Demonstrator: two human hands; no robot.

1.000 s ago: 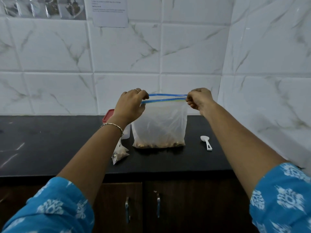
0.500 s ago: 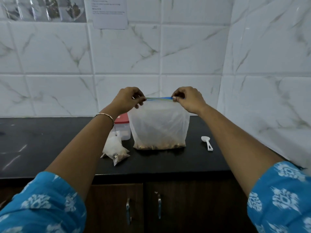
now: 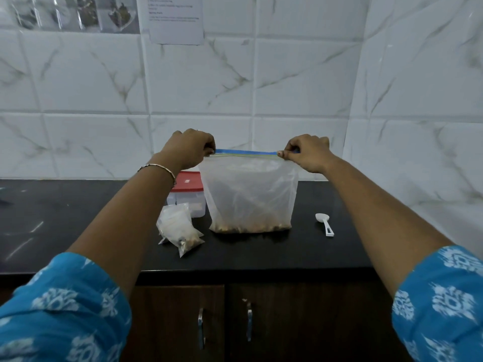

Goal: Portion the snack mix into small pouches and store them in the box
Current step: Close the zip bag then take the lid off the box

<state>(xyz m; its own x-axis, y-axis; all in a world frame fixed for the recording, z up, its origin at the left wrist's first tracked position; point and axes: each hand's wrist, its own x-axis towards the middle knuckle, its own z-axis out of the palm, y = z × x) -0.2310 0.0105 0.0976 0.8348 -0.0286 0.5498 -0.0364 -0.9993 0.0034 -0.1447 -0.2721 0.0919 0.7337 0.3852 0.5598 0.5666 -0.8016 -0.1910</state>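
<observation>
Fingers (image 3: 281, 153) of left hand (image 3: 188, 148), right hand (image 3: 309, 153) pinch bag (image 3: 248, 194).

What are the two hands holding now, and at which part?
Both hands hold the big zip bag by its blue zip strip: the left hand pinches the left end, the right hand the right end.

Dim, even, bluish light; faint glare streaks on the dark desk (image 3: 78, 212) toward its left edge; wall tiles (image 3: 300, 74) bow at the frame edges; focus fairly sharp
</observation>
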